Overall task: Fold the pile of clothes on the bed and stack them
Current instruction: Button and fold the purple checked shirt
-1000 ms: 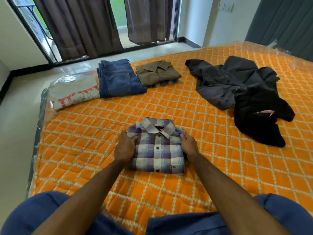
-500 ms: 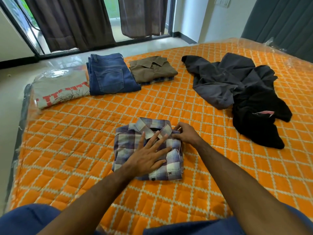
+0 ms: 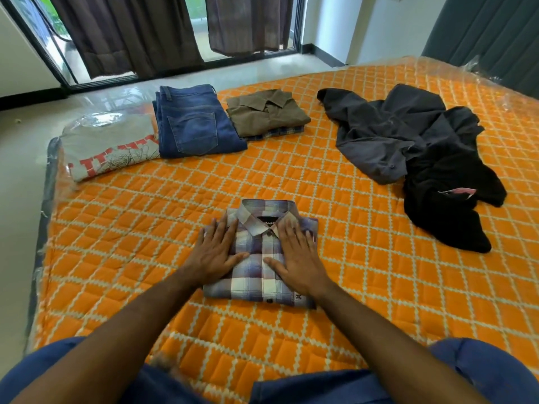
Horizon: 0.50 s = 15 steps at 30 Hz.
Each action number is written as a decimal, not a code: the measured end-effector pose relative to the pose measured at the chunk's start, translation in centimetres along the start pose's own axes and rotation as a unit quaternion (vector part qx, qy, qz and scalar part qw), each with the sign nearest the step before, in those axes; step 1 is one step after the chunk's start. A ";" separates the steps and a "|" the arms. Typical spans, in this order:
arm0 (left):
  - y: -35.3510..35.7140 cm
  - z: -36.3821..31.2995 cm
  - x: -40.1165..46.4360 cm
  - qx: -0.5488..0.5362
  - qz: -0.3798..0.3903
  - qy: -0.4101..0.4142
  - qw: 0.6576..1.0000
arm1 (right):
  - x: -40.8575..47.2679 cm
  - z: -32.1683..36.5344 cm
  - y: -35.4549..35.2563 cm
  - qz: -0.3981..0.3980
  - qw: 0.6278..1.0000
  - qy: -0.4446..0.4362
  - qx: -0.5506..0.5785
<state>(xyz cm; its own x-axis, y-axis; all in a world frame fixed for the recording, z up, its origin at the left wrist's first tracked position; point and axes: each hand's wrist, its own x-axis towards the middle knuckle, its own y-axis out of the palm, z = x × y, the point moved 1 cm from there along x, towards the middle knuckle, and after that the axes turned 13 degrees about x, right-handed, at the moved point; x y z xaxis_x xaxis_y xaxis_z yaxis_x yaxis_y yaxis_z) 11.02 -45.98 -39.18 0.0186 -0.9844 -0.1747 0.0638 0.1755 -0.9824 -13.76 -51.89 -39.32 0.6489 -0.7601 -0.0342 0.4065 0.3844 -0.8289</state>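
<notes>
Hands now lie side by side on the folded plaid shirt [image 3: 259, 258]: the left hand [image 3: 214, 252] and the right hand [image 3: 297, 258] both rest flat with fingers straight and slightly spread, palms down on either side of the button placket, gripping nothing. Half a second ago only the left hand lay across the shirt's front, while the right hand's fingers worked at the collar's right corner; a second ago each hand held a side edge of the shirt. The shirt sits squared up, collar away from the person, near the front middle of the bed [image 3: 379, 287], which wears an orange quilted cover with a pale diamond pattern under clear plastic wrap. Along the far left edge lie a folded grey printed T-shirt [image 3: 108, 147], folded blue jeans [image 3: 195, 123] just beside it, and a folded olive shirt [image 3: 265, 112] resting on another checked garment. Well apart to the right sprawls an unfolded dark grey garment [image 3: 385, 132], touching a crumpled black garment [image 3: 446, 196]. Beyond the bed are a pale tiled floor [image 3: 23, 126], brown curtains [image 3: 125, 33] over glass doors, and a dark grey wall panel [image 3: 490, 33] at right.
</notes>
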 end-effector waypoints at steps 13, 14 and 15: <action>-2.8 0.0 -3.2 -0.310 0.063 -0.152 0.936 | -8.3 1.7 -1.1 0.027 0.987 -0.150 -0.049; -3.4 0.3 -3.3 -0.353 0.039 -0.177 0.918 | -8.2 1.8 -1.7 -0.010 0.994 -0.109 0.001; -4.1 0.5 -3.3 -0.404 0.015 -0.200 0.892 | -7.8 1.9 -2.3 -0.078 0.995 -0.052 0.044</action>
<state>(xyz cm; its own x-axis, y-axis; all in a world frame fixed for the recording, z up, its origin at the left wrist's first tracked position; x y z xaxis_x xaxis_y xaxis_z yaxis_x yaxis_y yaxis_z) 11.21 -43.41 -34.50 0.3738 -0.8692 -0.3237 -0.6808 -0.0200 -0.7322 -18.48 -45.85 -36.08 0.6344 -0.7578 0.1526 0.5596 0.3140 -0.7670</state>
